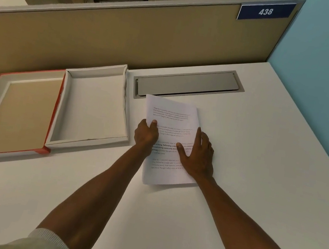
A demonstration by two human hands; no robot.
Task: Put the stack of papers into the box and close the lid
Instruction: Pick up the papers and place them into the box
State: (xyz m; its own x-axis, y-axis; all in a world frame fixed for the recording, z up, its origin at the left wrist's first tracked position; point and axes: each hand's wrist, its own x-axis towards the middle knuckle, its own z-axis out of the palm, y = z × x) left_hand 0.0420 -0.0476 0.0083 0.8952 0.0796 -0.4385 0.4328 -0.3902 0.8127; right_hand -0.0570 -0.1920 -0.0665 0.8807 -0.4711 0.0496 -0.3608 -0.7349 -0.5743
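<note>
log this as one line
papers on desk | left hand grips edge | right hand rests on top | box open, empty | lid beside it

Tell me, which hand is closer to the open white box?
Left. The left hand holds the left edge of the stack of papers, just beside the white box's right wall; the right hand rests on the stack's right side, farther away.

box (92,106) sits wide open just left of the papers (173,113), only its low right wall between them; partition (129,40) blocks the far side.
</note>
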